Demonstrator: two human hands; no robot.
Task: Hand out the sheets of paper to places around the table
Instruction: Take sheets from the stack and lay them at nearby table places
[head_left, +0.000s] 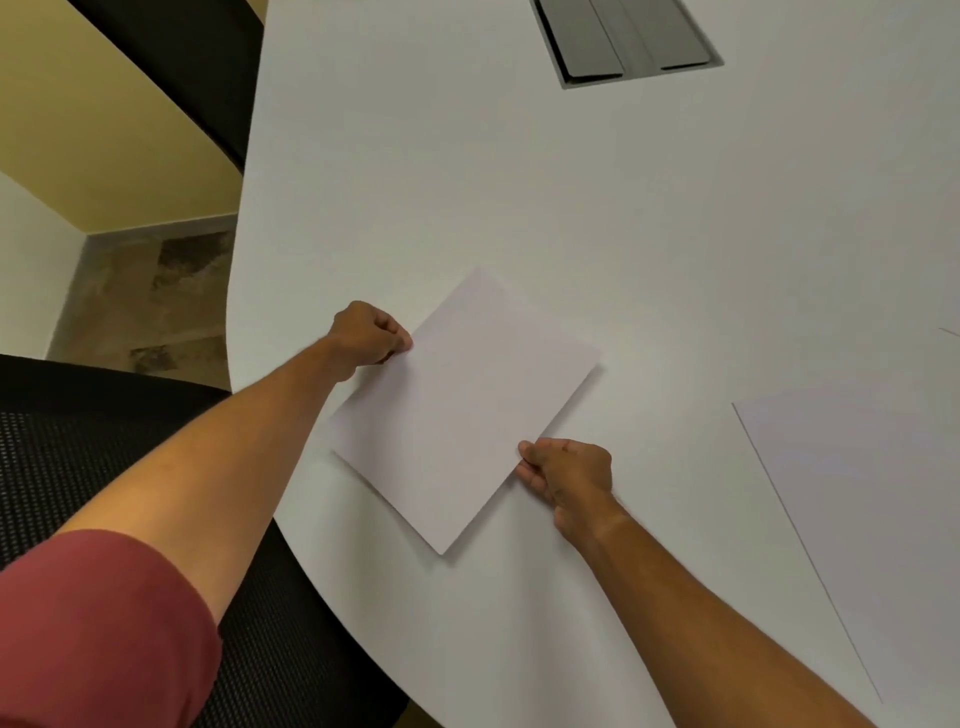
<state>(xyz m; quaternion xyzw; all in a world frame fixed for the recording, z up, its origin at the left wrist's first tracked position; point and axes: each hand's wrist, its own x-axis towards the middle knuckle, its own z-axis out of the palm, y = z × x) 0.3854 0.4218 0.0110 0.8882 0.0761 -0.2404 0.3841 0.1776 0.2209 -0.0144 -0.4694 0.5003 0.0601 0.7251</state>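
Both hands pinch one sheet of paper (457, 410): left hand (366, 338) and right hand (569, 475) fingers clamp opposite edges, squaring it at this counter (519, 182) place.

White sheet (462, 410) on white table (519, 182); black mesh chair (67, 441); red sleeve (98, 629) (yellow wall (104, 130)).

A grey metal cable hatch (626, 39) is set flush into the white surface at the top of the view, its two flaps lying side by side with a narrow slot between them. At lower left, a black mesh office chair (78, 441) stands just beside the curved edge. Another black chair (197, 62) shows at upper left. Beyond them lie a mottled stone-patterned floor (156, 301) and a yellow wall (78, 130).
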